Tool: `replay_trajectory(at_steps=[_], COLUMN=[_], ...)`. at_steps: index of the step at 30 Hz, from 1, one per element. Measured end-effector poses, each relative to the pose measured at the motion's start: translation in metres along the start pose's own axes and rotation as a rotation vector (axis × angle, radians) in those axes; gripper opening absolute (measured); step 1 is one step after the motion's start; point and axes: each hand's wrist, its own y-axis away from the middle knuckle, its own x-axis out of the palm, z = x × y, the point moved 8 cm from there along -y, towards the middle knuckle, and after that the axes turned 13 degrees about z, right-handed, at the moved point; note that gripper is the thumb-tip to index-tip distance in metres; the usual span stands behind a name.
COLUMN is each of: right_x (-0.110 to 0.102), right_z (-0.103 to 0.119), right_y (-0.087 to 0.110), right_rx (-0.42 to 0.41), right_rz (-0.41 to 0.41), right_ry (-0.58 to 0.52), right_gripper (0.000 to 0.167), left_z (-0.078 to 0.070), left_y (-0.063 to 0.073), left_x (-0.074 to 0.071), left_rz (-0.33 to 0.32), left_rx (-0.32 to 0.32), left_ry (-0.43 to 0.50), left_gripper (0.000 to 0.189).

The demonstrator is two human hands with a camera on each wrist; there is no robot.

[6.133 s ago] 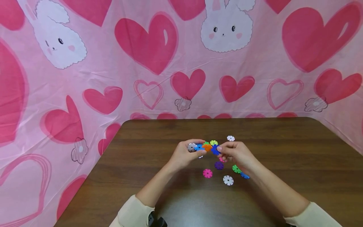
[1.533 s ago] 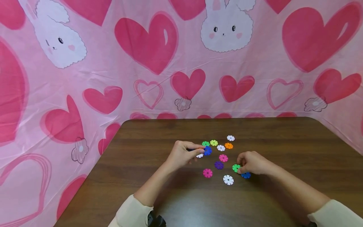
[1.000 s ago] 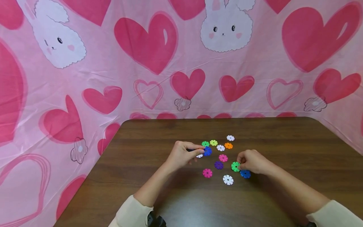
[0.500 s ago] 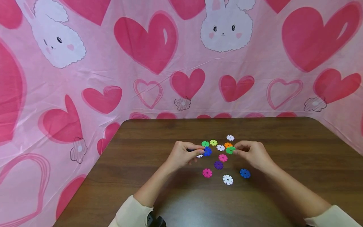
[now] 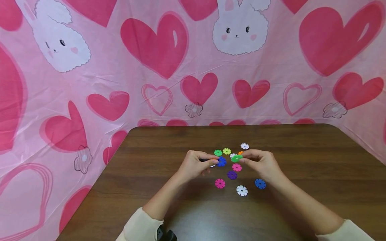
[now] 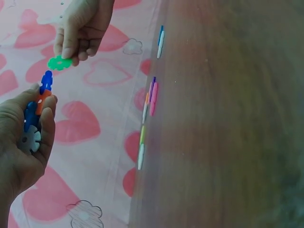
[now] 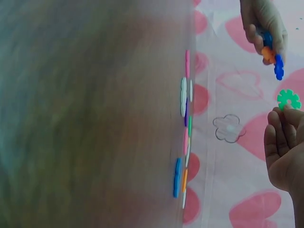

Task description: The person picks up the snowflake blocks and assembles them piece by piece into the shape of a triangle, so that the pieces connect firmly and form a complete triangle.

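Note:
My left hand [image 5: 193, 165] grips a short chain of notched plastic discs joined edge to edge. In the left wrist view the chain shows a grey disc [image 6: 30, 139], a blue disc [image 6: 30, 114], an orange disc [image 6: 42, 100] and a dark blue disc [image 6: 46, 80] at the free end. Fingers cover part of it. Between thumb and fingertips, my right hand [image 5: 265, 165] pinches a green disc [image 5: 236, 158]. The right wrist view has this disc upright, a small gap apart from the chain's dark blue end [image 7: 279, 67].
Loose notched discs lie flat on the brown wooden table [image 5: 169, 140]: a pink disc [image 5: 220, 183], a purple disc [image 5: 232, 175], a white disc [image 5: 242, 190], a blue disc [image 5: 260, 183], a yellow disc [image 5: 227, 151] and several others. Behind hangs a pink heart-print cloth [image 5: 169, 100].
The dark blue disc, earlier in my right hand, is now on the chain's end. My right hand has lifted the green disc from beside the blue one and moved it left toward the chain.

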Motion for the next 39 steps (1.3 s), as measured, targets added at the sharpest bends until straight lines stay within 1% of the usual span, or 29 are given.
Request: replay_trajectory(at_steps=[2, 7, 12, 15, 17, 23, 27, 31, 34, 39], right_x=[0.003, 0.010, 0.013, 0.014, 0.015, 0.016, 0.017, 0.021, 0.023, 0.022], right_z=[0.001, 0.005, 0.005, 0.006, 0.006, 0.007, 0.009, 0.010, 0.012, 0.020], right_y=[0.000, 0.000, -0.001, -0.001, -0.001, 0.001, 0.002, 0.001, 0.001, -0.001], right_rx=[-0.004, -0.005, 0.011, 0.007, -0.003, -0.006, -0.016, -0.029, -0.050, -0.107], right_rz=[0.014, 0.030, 0.033, 0.036, 0.034, 0.016, 0.017, 0.030, 0.051, 0.081], right_ry=[-0.018, -0.012, -0.017, -0.028, -0.026, 0.001, -0.012, -0.049, -0.050, -0.003], right_gripper=[0.008, 0.009, 0.009, 0.010, 0.010, 0.007, 0.004, 0.004, 0.006, 0.008], left_z=[0.002, 0.009, 0.015, 0.016, 0.014, 0.007, 0.008, 0.008, 0.008, 0.006], left_y=[0.000, -0.002, -0.004, -0.004, -0.004, -0.003, -0.003, -0.004, -0.004, -0.004], left_x=[0.001, 0.003, 0.004, 0.005, 0.005, 0.005, 0.005, 0.004, 0.005, 0.006], left_rz=[0.004, 0.006, 0.008, 0.015, 0.015, 0.007, -0.003, -0.013, 0.002, 0.025], left_rx=[-0.021, -0.071, -0.101, -0.108, -0.099, -0.027, -0.014, -0.002, 0.005, 0.037], left_ry=[0.008, 0.033, 0.051, 0.061, 0.062, 0.056, 0.078, 0.076, 0.053, 0.026], left_gripper=[0.015, 0.017, 0.016, 0.016, 0.016, 0.013, 0.013, 0.013, 0.012, 0.012])
